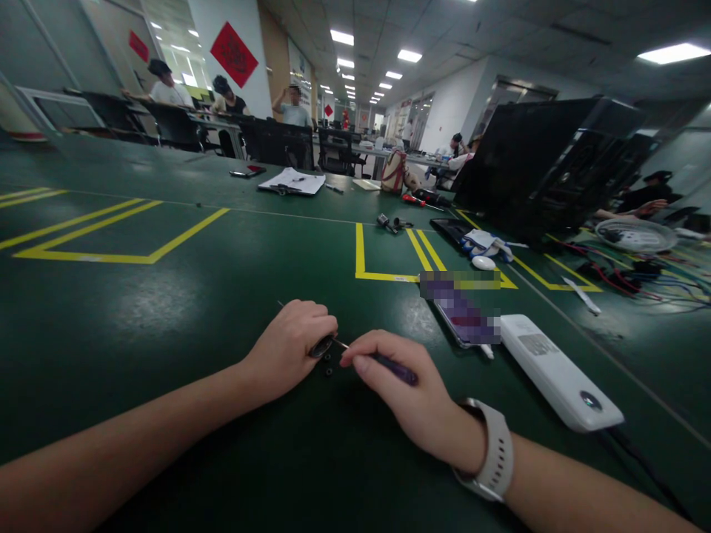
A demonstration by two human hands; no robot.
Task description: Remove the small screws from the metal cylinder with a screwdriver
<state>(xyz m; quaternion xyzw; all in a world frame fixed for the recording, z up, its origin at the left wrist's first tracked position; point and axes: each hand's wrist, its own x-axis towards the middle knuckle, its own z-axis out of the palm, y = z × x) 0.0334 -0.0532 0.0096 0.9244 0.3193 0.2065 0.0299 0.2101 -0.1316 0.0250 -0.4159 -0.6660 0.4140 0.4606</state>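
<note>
Fingers (378,340) of the right hand (414,389) clamp a slim tool (396,369); the left hand (292,344) grips 1 round part (321,347) (likely light, rigid), best held by its rim.

There is one left hand (292,344), one right hand (411,392), one thin tool (398,369), one round dark part (321,347), two tiny dark bits (329,371), one watch (498,448), one long white box (547,366) and one clipboard (292,182).
</note>
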